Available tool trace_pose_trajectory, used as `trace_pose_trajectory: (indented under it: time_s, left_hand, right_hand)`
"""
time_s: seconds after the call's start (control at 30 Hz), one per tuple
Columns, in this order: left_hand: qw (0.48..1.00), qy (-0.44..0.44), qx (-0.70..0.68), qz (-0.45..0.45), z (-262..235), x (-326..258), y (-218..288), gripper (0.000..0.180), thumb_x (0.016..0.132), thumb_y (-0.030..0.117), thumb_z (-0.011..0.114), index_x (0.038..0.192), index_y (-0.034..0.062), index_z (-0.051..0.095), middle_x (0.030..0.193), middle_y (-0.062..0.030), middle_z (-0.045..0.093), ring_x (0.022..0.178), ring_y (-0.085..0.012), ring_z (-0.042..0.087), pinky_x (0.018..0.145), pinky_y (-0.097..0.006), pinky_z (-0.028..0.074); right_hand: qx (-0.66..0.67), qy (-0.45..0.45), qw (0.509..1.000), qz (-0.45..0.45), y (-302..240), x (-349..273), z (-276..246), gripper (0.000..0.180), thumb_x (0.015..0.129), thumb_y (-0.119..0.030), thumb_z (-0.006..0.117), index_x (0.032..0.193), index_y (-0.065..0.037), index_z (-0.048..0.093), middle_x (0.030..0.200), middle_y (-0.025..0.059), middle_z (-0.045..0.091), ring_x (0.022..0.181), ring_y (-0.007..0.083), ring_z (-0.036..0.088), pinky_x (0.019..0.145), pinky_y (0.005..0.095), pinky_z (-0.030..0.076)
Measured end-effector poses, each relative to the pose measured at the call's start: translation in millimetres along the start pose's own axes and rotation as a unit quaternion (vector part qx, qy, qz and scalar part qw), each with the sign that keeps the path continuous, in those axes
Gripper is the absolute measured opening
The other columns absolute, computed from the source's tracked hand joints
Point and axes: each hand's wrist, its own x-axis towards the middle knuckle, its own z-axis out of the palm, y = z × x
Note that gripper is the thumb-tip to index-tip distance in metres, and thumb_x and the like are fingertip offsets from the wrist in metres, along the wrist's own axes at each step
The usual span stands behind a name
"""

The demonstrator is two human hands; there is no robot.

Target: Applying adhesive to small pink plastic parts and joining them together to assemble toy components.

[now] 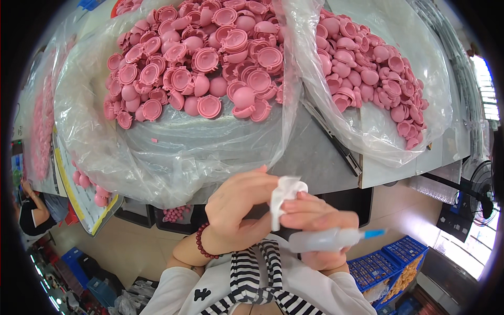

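My left hand [236, 207], with a dark red bead bracelet at its wrist, is closed in front of my chest. A crumpled white tissue [282, 202] is bunched at its fingertips, and the fingers of my right hand [323, 218] touch it from the other side. Also in my right hand is a translucent squeeze bottle [320, 240], lying sideways with its blue tip [374, 233] pointing right. Slight motion blurs the bottle and right fingers. Whether anything else is between the left fingers is hidden.
Pink plastic half-round shells [205, 60] pile on clear plastic sheeting [157, 176] across the grey table [328, 157]; more pink pieces [367, 76] lie at the right. Black bins [362, 207] sit under the near edge. Blue crates [375, 270] stand on the floor. Another person [39, 212] is far left.
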Motion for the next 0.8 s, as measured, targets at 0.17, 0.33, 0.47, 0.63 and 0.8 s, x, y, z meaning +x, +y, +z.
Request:
trace_pose_trajectory:
  time_s: [0.17, 0.33, 0.47, 0.63, 0.8]
  left_hand:
    - [0.998, 0.035, 0.045, -0.020, 2.4, 2.6, -1.1, 0.027, 0.059, 0.002, 0.069, 0.084, 0.0000, 0.058, 0.086, -0.0117, 0.063, 0.079, -0.0258, 0.061, 0.077, -0.039, 0.049]
    - [0.993, 0.056, -0.099, -0.008, -0.9, -6.9, -1.9, 0.044, 0.057, 0.000, 0.077, 0.094, 0.0027, 0.052, 0.091, -0.0149, 0.061, 0.089, -0.0244, 0.058, 0.088, -0.042, 0.042]
    - [0.985, 0.085, -0.148, -0.005, -3.2, -3.2, -1.5, 0.047, 0.058, 0.001, 0.076, 0.098, 0.0031, 0.051, 0.093, -0.0157, 0.062, 0.086, -0.0244, 0.061, 0.080, -0.041, 0.047]
    - [0.983, 0.124, -0.133, 0.034, -32.4, -10.5, 2.6, 0.048, 0.060, 0.009, 0.077, 0.098, 0.0032, 0.049, 0.088, -0.0167, 0.062, 0.080, -0.0273, 0.061, 0.077, -0.041, 0.049]
    - [0.835, 0.474, 0.267, -0.087, -124.2, -15.5, -6.7, 0.020, 0.082, 0.008, 0.053, 0.097, -0.0051, 0.053, 0.094, -0.0149, 0.058, 0.089, -0.0225, 0.055, 0.078, -0.032, 0.043]
  right_hand:
    - [-0.118, -0.042, 0.992, 0.022, 1.2, 9.8, -2.3, 0.042, 0.083, -0.033, 0.047, 0.102, 0.004, 0.045, 0.098, 0.0201, 0.060, 0.101, 0.0345, 0.054, 0.092, 0.0425, 0.035]
    - [-0.112, 0.124, 0.978, 0.122, 4.1, 12.4, 2.0, 0.049, 0.086, -0.038, 0.044, 0.099, 0.009, 0.045, 0.092, 0.0188, 0.060, 0.090, 0.0299, 0.059, 0.088, 0.0423, 0.039]
    - [-0.195, 0.158, 0.963, 0.093, 3.0, 22.3, -8.4, 0.046, 0.087, -0.035, 0.044, 0.100, 0.009, 0.043, 0.093, 0.0209, 0.059, 0.089, 0.0283, 0.058, 0.087, 0.0413, 0.040]
    - [-0.494, 0.022, 0.868, 0.048, 11.2, 49.7, -11.8, 0.033, 0.086, -0.013, 0.047, 0.109, 0.010, 0.041, 0.098, 0.0205, 0.058, 0.098, 0.0363, 0.052, 0.086, 0.0382, 0.039]
    - [-0.370, 0.120, 0.921, 0.030, 12.3, 47.5, -13.7, 0.040, 0.087, -0.034, 0.043, 0.094, 0.005, 0.045, 0.095, 0.0208, 0.058, 0.090, 0.0253, 0.051, 0.078, 0.0314, 0.039]
